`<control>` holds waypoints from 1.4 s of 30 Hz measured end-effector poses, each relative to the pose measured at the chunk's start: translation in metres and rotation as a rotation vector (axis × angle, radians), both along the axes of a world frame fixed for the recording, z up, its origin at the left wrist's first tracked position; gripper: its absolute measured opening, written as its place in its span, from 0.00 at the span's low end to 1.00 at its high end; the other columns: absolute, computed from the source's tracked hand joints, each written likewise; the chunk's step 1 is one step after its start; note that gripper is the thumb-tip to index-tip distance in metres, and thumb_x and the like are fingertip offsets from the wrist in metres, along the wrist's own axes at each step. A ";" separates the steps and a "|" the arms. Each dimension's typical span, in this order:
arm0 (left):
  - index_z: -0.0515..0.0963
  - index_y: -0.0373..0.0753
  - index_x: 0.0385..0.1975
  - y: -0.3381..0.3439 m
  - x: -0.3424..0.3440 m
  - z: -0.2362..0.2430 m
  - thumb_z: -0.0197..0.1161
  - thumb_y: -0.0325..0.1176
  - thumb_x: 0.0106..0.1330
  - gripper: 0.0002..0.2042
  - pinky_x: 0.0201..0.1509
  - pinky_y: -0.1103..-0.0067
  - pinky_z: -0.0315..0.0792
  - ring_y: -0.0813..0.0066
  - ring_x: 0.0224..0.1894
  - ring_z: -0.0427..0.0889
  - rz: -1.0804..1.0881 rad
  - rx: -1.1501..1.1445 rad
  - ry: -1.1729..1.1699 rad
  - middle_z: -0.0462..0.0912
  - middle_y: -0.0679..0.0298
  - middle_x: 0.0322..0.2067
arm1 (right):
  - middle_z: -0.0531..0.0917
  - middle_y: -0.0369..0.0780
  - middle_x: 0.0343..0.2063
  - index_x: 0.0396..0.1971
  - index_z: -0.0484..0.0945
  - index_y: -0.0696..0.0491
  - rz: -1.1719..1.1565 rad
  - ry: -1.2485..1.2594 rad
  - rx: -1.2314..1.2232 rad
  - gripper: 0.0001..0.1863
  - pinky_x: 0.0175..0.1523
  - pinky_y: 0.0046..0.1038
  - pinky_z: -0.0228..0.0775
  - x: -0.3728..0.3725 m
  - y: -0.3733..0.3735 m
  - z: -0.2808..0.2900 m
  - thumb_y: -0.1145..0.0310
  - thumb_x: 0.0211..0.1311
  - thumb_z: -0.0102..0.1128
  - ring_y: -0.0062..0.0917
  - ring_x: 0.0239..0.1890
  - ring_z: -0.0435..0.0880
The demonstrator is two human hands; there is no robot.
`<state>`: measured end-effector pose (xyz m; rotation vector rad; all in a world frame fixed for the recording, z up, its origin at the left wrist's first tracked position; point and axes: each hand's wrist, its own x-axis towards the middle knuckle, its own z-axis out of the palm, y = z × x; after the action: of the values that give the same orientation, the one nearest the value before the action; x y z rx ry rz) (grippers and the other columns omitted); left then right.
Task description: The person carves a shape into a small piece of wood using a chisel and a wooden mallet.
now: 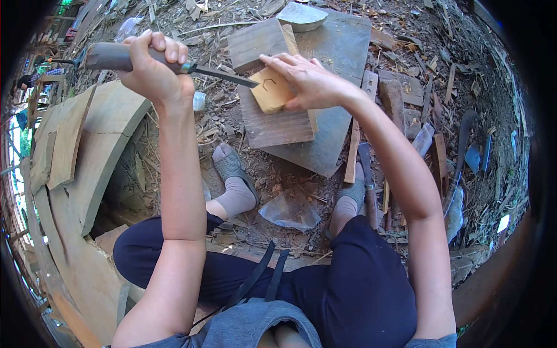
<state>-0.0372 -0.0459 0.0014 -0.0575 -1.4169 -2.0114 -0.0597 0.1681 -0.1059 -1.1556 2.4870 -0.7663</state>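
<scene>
Left hand (154, 69) closed in fist round tool (217, 74), gripping near blade end of handle, probably for control; handle butt juts out beyond fist.
Right hand (304, 81) part-open, fingers along far side of block (270, 98), thumb at near side: seems to brace it while leaving marked face uncovered.
Block sits between hands, under right fingers; blade tip at its left edge, contact unclear.
Plank (275, 129) below block, slab (348, 55) under that, likely raising work off ground.
Feet apart nearer body than hands, presumably for balance.
</scene>
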 end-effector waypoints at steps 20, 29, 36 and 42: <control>0.63 0.43 0.28 0.034 0.002 0.003 0.56 0.20 0.60 0.10 0.13 0.78 0.64 0.77 0.11 0.66 -0.033 -0.075 0.076 0.67 0.64 0.17 | 0.70 0.42 0.58 0.66 0.64 0.48 0.040 -0.003 -0.205 0.42 0.61 0.41 0.58 0.011 -0.007 -0.017 0.65 0.46 0.66 0.40 0.63 0.66; 0.66 0.41 0.29 0.043 0.008 0.001 0.59 0.31 0.65 0.08 0.17 0.77 0.62 0.76 0.14 0.67 0.076 -0.123 0.011 0.67 0.66 0.18 | 0.69 0.48 0.50 0.62 0.65 0.57 -0.445 0.119 -0.236 0.54 0.60 0.43 0.61 0.047 -0.012 -0.030 0.39 0.39 0.74 0.39 0.56 0.70; 0.68 0.38 0.41 0.033 0.006 -0.003 0.50 0.54 0.68 0.21 0.27 0.72 0.65 0.71 0.22 0.69 -0.084 -0.164 0.024 0.69 0.62 0.24 | 0.69 0.48 0.54 0.65 0.63 0.53 -0.357 -0.025 -0.227 0.45 0.63 0.45 0.62 0.035 -0.003 -0.027 0.52 0.47 0.69 0.41 0.59 0.69; 0.69 0.37 0.45 0.034 0.002 0.001 0.46 0.60 0.67 0.27 0.31 0.70 0.66 0.70 0.25 0.70 -0.130 -0.205 -0.010 0.70 0.60 0.28 | 0.69 0.41 0.63 0.65 0.66 0.44 0.003 -0.068 -0.226 0.40 0.72 0.38 0.57 0.006 0.019 -0.014 0.83 0.46 0.49 0.38 0.65 0.67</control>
<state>-0.0349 -0.0122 0.0021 -0.2348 -1.6591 -1.9640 -0.0540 0.1872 -0.1196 -1.1837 2.3900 -1.0897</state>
